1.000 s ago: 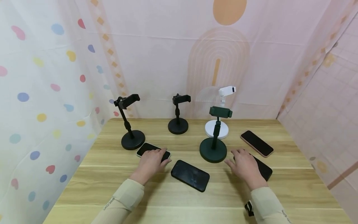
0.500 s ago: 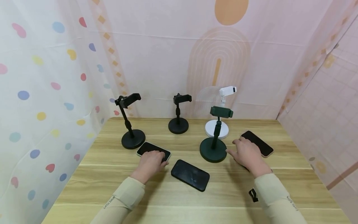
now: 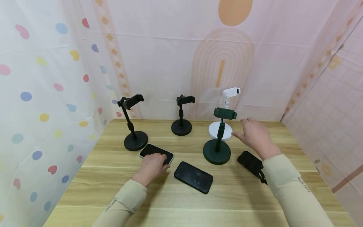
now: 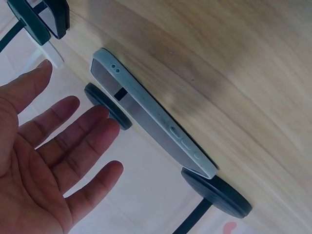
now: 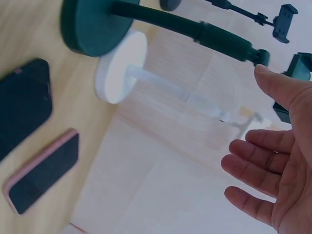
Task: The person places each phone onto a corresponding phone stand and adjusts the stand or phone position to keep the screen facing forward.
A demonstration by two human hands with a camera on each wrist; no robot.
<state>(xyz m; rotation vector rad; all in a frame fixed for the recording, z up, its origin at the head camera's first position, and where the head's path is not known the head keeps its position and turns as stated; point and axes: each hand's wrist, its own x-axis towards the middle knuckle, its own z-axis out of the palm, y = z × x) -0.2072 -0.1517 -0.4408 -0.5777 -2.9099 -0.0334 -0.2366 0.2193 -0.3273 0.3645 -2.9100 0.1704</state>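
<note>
In the head view my left hand [image 3: 151, 166] hovers over a phone in a pale case [image 3: 153, 149]. The left wrist view shows that the fingers are spread and apart from this phone's edge. My right hand [image 3: 257, 136] is raised in the air to the right of the dark green phone stand [image 3: 216, 152], its fingers loosely bent and holding nothing. A pink-edged phone [image 5: 45, 171] lies on the table in the right wrist view; the right hand and arm hide it in the head view. A black phone [image 3: 249, 161] lies below the right wrist.
Another black phone [image 3: 193, 177] lies at the middle front. Two black phone stands [image 3: 136, 141] and a white phone stand [image 3: 214, 128] stand towards the back of the wooden table [image 3: 198, 208]. A black strap [image 3: 262, 176] hangs by the right sleeve. Patterned cloth surrounds the table.
My right hand has risen off the black phone and moved away from me, past the pink-edged phone, to beside the green stand's top. The left hand has barely moved.
</note>
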